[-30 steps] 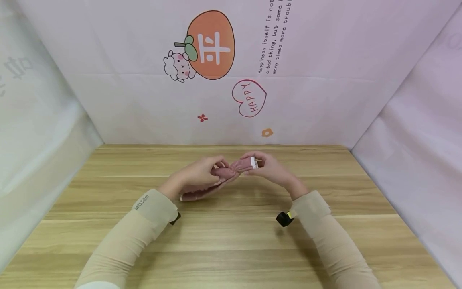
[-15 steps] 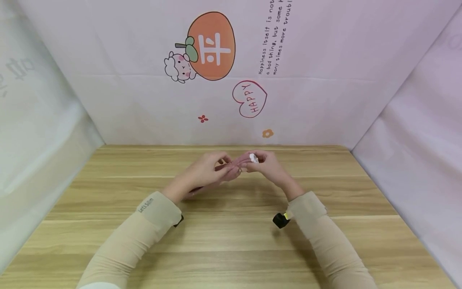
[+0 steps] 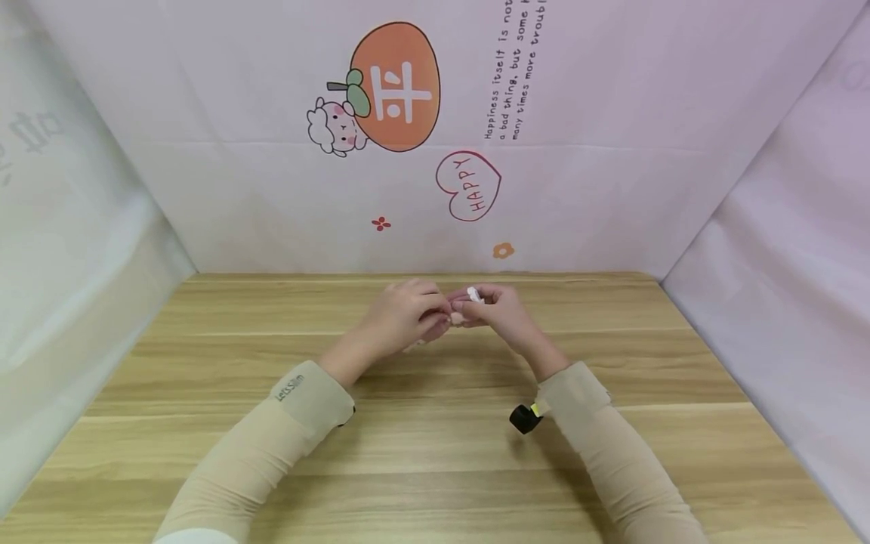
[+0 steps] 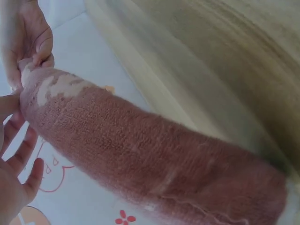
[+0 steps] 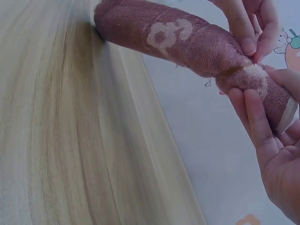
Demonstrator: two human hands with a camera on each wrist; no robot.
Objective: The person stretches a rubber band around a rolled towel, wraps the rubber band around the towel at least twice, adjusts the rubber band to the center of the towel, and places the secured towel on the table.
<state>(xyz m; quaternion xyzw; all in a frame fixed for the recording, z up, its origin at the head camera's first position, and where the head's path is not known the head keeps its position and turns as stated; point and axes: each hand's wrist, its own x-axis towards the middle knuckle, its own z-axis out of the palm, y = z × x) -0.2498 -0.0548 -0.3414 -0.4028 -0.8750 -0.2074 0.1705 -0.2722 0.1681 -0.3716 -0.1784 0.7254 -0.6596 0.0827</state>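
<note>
1. A rolled pink towel [image 5: 164, 33] with pale markings lies across the right wrist view from upper left to right; in the head view it is mostly hidden behind the hands, near the centre.
2. A thin brownish band [image 5: 230, 71] circles the towel near its white-edged end.
3. The right hand [image 3: 503, 311] grips that end, fingers curled round it.
4. The left hand [image 3: 401, 316] pinches beside the band with thumb and finger; its other fingers spread loosely at lower left of the left wrist view.
5. The wooden tabletop [image 3: 435, 461] fills the head view's lower half, below a printed white backdrop [image 3: 272, 204].
</note>
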